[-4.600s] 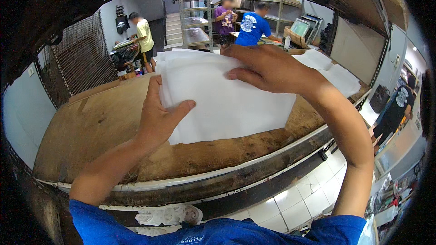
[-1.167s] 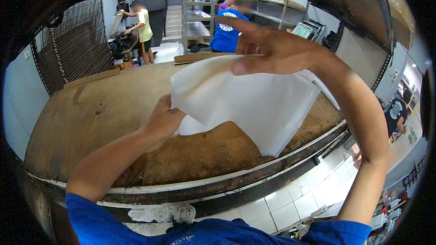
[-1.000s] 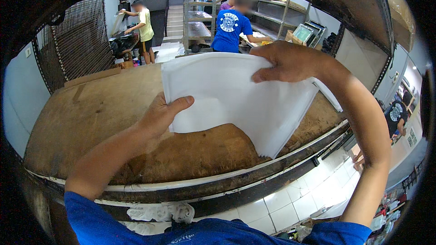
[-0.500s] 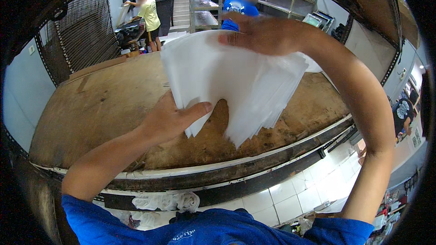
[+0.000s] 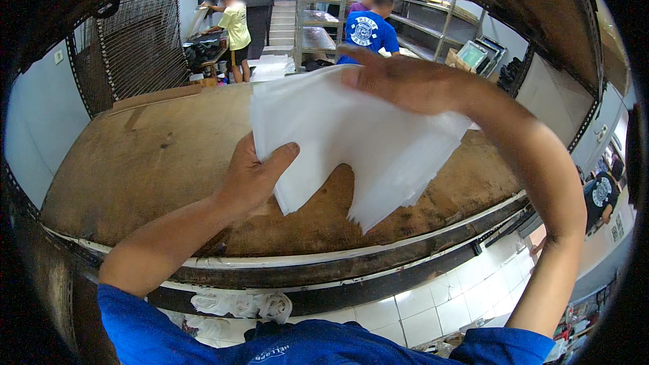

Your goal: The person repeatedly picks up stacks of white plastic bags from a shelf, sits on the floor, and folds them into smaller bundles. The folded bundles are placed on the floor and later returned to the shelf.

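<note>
Lifted since a second ago: white sheets (image 5: 358, 142) that lay spread flat now hang bunched above the brown table (image 5: 135, 162), lower corners drooping free. Left hand (image 5: 253, 176) pinches the stack's lower left edge, thumb on top, fingers closed underneath. Right hand (image 5: 405, 81) lies over the upper edge, fingers curled onto the paper. Judging by this, the stack is gathered and under control. People work at shelves (image 5: 318, 20) behind.

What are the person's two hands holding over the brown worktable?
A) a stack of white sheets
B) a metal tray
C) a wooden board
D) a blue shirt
A: the left hand grips the stack of white sheets at its lower left edge, and the right hand holds its top.
</note>
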`<action>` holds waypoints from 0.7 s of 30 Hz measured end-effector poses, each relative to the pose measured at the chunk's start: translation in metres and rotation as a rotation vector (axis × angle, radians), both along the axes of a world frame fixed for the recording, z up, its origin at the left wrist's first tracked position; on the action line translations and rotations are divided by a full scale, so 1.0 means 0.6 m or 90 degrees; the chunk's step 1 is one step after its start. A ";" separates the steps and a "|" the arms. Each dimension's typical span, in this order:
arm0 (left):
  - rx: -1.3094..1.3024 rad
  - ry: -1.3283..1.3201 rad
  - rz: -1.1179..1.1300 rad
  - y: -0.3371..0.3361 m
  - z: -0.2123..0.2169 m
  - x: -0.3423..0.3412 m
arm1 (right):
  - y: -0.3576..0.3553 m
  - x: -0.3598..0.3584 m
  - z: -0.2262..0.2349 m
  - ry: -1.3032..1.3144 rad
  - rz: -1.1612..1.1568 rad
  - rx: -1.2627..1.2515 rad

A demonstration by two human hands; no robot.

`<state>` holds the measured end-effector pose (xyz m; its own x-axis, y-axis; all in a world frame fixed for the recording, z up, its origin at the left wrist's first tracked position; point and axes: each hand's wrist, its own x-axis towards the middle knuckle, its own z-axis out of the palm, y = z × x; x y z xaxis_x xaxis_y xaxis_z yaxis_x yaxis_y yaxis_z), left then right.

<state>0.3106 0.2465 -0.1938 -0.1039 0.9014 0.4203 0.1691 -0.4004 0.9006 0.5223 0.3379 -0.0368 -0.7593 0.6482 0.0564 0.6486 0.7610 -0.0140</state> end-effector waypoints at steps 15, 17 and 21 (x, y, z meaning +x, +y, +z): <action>-0.106 0.001 -0.034 -0.009 0.030 0.001 | -0.023 -0.048 0.042 0.044 0.093 -0.137; -0.131 -0.011 -0.034 -0.009 0.035 -0.001 | 0.001 -0.052 0.024 0.003 0.131 -0.084; -0.126 -0.078 -0.055 0.008 0.022 -0.009 | 0.018 -0.074 -0.020 0.030 0.095 0.032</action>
